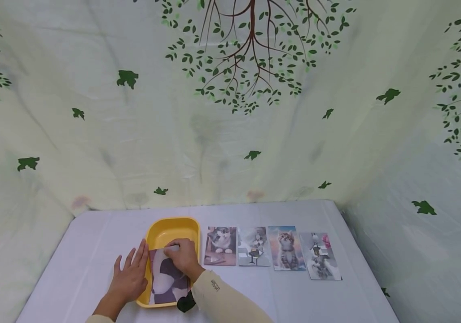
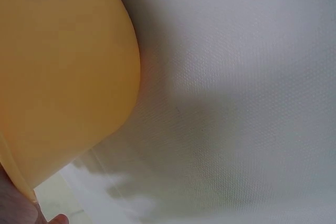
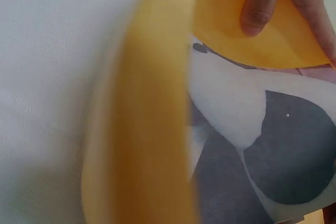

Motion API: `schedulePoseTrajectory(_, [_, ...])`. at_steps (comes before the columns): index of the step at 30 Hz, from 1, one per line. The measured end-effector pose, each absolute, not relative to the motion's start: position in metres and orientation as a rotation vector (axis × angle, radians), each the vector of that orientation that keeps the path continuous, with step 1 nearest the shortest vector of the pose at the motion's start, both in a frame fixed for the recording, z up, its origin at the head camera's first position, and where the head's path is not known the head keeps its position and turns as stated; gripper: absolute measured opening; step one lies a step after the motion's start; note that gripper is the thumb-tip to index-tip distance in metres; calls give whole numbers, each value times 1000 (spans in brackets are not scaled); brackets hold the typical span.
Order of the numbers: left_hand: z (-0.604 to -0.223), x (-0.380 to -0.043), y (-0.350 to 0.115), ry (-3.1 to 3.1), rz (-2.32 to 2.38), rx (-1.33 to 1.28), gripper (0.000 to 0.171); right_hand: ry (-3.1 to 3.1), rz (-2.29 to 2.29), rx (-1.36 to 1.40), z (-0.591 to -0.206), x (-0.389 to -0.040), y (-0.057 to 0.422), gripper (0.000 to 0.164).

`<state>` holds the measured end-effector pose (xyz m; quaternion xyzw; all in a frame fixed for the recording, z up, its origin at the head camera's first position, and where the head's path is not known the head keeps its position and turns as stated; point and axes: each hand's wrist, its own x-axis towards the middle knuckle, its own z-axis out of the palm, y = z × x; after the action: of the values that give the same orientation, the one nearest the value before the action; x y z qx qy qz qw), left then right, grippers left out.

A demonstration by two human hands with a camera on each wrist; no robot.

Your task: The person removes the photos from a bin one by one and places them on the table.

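A shallow yellow tray (image 1: 172,229) stands on the white-covered table. Inside its near half lies a large picture card (image 1: 164,280) with white and dark grey patches. My right hand (image 1: 184,258) reaches over the tray, fingers curled, and pinches the card's far edge. At the left rim rests my left hand (image 1: 130,277), its fingers straight and spread. The right wrist view shows a thumb (image 3: 255,17) laid over the tray's inner wall, with the card (image 3: 220,82) below it. Seen from the left wrist, the tray's outer wall (image 2: 68,61) fills the left side.
Right of the tray, a row of cards lies flat: a grey-and-white cat card (image 1: 221,246), a grey and white card (image 1: 254,258), a striped kitten card (image 1: 287,249) and a tilted card (image 1: 321,258). A leaf-printed curtain (image 1: 214,148) surrounds the table.
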<state>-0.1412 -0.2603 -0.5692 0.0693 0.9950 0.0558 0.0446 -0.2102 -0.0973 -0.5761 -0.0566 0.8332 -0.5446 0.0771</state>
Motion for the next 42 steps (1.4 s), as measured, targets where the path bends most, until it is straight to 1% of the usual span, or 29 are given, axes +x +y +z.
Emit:
schedulePoseTrajectory(9, [-570,-143,-260,3061,184,227,85,2492,-1818,-287,-556,-222,-74,8])
schedulePoseTrajectory(14, [-571,-144,-260,3029,195,208,89,2399,-1999,-282,-537,-234,-46,13])
schedulePoseTrajectory(20, [-571,-144,-263,3041,190,228,90,2373,-2123,-242,-518,-243,-3,14])
schedulePoseTrajectory(25, [-570,-143,-262,3040,209,233,89,2374,-2127,-279,-499,-231,42,17])
schedulePoseTrajectory(28, [-569,-143,-261,3028,216,231,88,2392,-2078,-242,-492,-219,68,18])
schedulePoseTrajectory(31, [-569,-142,-261,3026,212,229,88,2415,-2008,-179,-504,-211,88,19])
schedulePoseTrajectory(35, [-569,-142,-262,3040,210,235,88,2439,-1926,-97,-540,-206,105,18])
schedulePoseTrajectory(39, [-571,-143,-263,3051,224,244,88,2441,-1880,-104,-579,-200,105,17])
schedulePoseTrajectory(42, [-572,-143,-262,3039,238,236,88,2462,-1823,-175,-597,-192,97,14])
